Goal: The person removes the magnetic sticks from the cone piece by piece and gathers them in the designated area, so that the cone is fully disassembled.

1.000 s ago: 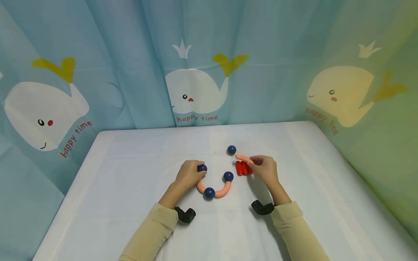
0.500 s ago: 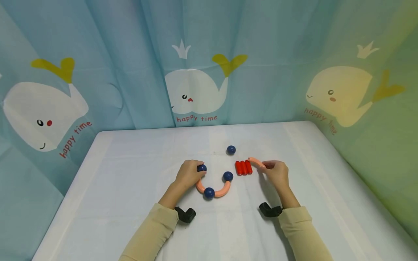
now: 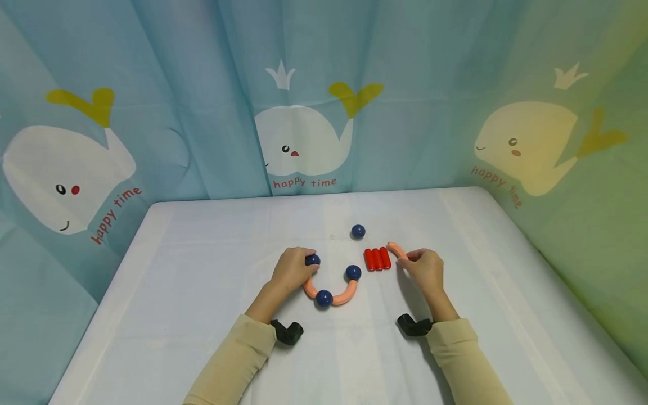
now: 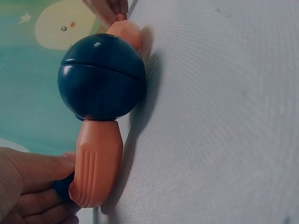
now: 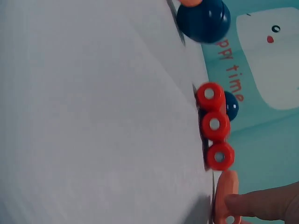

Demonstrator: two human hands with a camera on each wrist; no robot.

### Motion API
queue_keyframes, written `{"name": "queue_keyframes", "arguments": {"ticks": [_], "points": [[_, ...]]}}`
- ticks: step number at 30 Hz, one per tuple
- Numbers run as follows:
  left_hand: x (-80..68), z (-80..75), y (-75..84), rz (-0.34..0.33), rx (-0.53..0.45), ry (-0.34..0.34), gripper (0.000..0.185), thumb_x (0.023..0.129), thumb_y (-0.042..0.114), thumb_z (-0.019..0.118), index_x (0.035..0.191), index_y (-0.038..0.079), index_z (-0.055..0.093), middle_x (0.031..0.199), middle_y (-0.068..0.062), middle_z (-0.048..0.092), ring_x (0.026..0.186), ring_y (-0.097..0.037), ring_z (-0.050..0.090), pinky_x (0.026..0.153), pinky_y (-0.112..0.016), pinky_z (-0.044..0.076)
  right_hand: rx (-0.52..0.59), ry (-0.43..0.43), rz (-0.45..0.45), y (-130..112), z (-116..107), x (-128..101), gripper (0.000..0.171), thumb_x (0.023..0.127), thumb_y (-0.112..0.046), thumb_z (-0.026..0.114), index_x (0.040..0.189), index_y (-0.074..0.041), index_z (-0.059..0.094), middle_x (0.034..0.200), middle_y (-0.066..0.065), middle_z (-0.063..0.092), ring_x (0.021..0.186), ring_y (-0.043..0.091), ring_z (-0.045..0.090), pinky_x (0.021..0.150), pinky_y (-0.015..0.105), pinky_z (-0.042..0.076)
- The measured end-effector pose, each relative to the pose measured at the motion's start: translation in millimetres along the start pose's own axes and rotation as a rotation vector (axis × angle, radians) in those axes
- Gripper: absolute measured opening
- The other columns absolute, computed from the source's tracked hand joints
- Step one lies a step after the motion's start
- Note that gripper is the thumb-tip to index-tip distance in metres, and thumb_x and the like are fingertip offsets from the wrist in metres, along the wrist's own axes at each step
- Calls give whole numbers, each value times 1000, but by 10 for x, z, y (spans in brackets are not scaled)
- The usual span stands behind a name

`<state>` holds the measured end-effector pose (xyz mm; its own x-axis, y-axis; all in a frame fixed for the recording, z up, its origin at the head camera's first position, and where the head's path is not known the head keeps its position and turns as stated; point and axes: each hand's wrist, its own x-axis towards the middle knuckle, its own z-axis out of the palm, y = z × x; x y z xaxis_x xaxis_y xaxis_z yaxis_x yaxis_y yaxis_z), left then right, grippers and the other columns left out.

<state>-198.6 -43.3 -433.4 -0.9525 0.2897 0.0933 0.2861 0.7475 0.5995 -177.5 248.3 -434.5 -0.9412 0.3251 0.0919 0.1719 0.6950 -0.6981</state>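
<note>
My left hand (image 3: 293, 267) pinches a dark blue ball (image 3: 313, 260) at the left end of a U-shaped chain. In that chain, curved orange rods (image 4: 99, 161) join the end balls to a middle blue ball (image 3: 324, 298); another blue ball (image 3: 353, 273) tops the right end. Between thumb and fingertips, my right hand (image 3: 425, 273) holds a loose curved orange rod (image 3: 396, 250), its free end pointing away to the upper left. Just left of that rod lie three red rods (image 3: 377, 259) side by side, metal discs showing in their ends in the right wrist view.
A single blue ball (image 3: 358, 232) lies behind the red rods. The white-covered table (image 3: 202, 253) reaches back to a blue curtain (image 3: 228, 101) printed with whales. Black curved pieces (image 3: 288, 333) sit at both wrists.
My right hand has shifted right with the orange rod, from over the red rods to beside them, then slightly back left. The left hand and the chain have stayed put.
</note>
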Motion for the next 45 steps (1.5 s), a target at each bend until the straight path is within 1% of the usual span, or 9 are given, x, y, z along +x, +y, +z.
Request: {"name": "queue_keyframes", "arguments": {"ticks": [8, 17, 22, 27, 30, 33, 35, 37, 45], "points": [[-11, 2, 24, -6, 26, -6, 37, 81, 18, 71, 115, 4, 65, 113, -12, 62, 109, -27, 55, 90, -38, 43, 3, -20, 21, -49, 43, -46, 28, 78, -15, 70, 91, 10, 64, 80, 18, 63, 70, 26, 54, 54, 27, 42], [-33, 35, 20, 7, 43, 18, 38, 82, 18, 70, 116, 3, 64, 113, -12, 62, 108, -28, 55, 90, -38, 43, 10, -37, -10, -89, 43, -122, 23, 78, -11, 66, 90, 9, 64, 79, 16, 63, 72, 26, 56, 58, 27, 42], [-69, 62, 11, 7, 44, 56, 45, 81, 21, 71, 119, 0, 61, 114, -15, 61, 107, -29, 56, 89, -39, 44, 23, -40, -15, -109, 56, -148, 23, 77, -11, 65, 90, 9, 64, 79, 15, 62, 71, 25, 54, 57, 27, 41], [-190, -1, 61, -34, 88, 108, 47, 81, 25, 70, 116, -5, 60, 110, -19, 62, 102, -32, 58, 86, -41, 45, 40, -45, 6, -106, 76, -149, 24, 78, -12, 65, 92, 8, 64, 80, 15, 63, 72, 25, 55, 56, 25, 41], [-282, -57, 109, -68, 107, 106, 40, 82, 25, 69, 109, -4, 65, 102, -18, 65, 95, -31, 61, 78, -40, 48, 45, -48, 11, -103, 73, -155, 26, 79, -13, 65, 93, 8, 64, 81, 16, 64, 73, 25, 56, 57, 25, 42], [-346, -79, 140, -87, 107, 75, 22, 81, 24, 69, 82, 2, 68, 77, -10, 64, 71, -24, 60, 58, -34, 46, 50, -48, 9, -97, 62, -162, 27, 81, -15, 65, 95, 9, 64, 83, 18, 64, 74, 26, 57, 57, 25, 42], [-373, -76, 151, -89, 104, 69, 25, 81, 23, 70, 64, 8, 59, 61, -4, 54, 56, -18, 51, 48, -30, 37, 53, -32, 4, -93, 57, -165, 28, 82, -15, 63, 96, 9, 64, 84, 19, 64, 75, 27, 57, 57, 26, 42], [-384, -61, 152, -96, 101, 67, 36, 81, 22, 70, 55, 13, 47, 52, 0, 43, 49, -15, 40, 45, -27, 28, 59, -6, -2, -90, 59, -162, 28, 83, -15, 62, 96, 9, 64, 86, 20, 64, 76, 28, 57, 59, 27, 43], [-379, 4, 127, -102, 139, 127, 39, 83, 22, 68, 52, 16, 46, 50, 3, 43, 49, -13, 41, 44, -27, 29, 117, 121, -39, -141, 101, -124, 22, 85, -13, 62, 95, 6, 65, 86, 20, 64, 78, 28, 58, 63, 30, 44]]}}
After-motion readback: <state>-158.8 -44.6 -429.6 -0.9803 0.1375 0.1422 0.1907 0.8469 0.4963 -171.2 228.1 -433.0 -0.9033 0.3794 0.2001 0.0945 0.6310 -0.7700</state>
